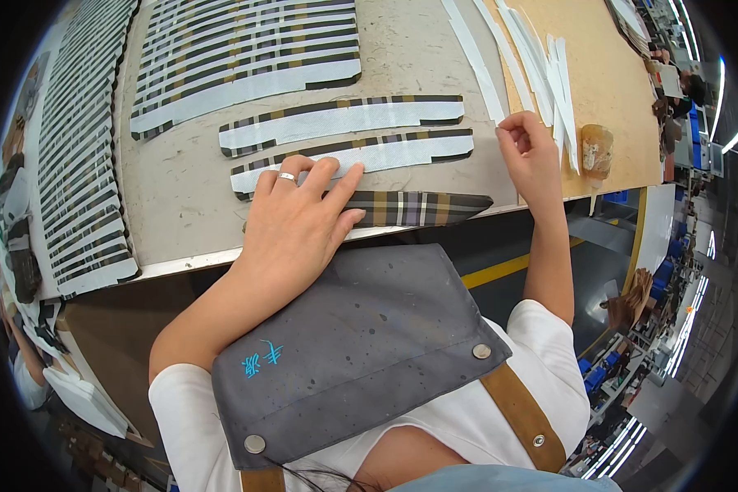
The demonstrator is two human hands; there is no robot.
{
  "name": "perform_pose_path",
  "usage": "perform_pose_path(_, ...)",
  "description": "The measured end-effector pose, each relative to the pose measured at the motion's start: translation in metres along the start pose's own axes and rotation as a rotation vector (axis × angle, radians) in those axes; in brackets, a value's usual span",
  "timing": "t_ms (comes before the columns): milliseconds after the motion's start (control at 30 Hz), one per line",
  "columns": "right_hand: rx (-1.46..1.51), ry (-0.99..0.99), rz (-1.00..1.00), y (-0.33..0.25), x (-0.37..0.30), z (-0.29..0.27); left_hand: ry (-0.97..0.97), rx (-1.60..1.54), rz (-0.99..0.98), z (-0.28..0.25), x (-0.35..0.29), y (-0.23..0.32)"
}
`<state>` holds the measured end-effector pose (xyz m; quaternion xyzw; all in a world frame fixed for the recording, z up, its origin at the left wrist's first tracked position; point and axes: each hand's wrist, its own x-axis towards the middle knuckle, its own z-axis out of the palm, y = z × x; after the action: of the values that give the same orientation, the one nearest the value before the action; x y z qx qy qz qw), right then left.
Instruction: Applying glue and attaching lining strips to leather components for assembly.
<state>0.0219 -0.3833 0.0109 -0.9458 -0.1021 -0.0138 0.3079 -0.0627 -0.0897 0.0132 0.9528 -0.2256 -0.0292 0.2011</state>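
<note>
My left hand (pixel 295 209) lies with fingers spread on a curved plaid fabric strip (pixel 418 150) that has a white strip along its middle. Just beyond it is a matching plaid strip with a white band (pixel 336 121). Closer to the table edge, partly under my left hand, a plaid strip (pixel 410 209) shows its patterned face and a pointed end. On the right, my right hand (pixel 533 156) is closed in a pinch at the near end of a thin white strip (pixel 476 61).
Overlapping rows of plaid strips (pixel 246 49) lie at the back, and a longer row (pixel 86 164) runs down the left. More white strips (pixel 541 66) and an amber block (pixel 596 152) rest on the tan board (pixel 623 107) at right. The table's front edge (pixel 189 264) is close to me.
</note>
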Motion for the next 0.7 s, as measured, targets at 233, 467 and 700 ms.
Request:
perform_pose_path(233,0.150,-0.110,-0.242,-0.078,-0.006,0.026,0.162,-0.225,-0.098,-0.022,-0.018,-0.019)
perform_pose_path(467,0.053,-0.360,-0.672,-0.105,-0.012,0.073,0.124,-0.047,-0.193,-0.027,-0.042,-0.026)
perform_pose_path(700,-0.065,-0.394,-0.681,-0.109,-0.018,0.083,0.148,0.054,-0.129,-0.020,-0.047,-0.032)
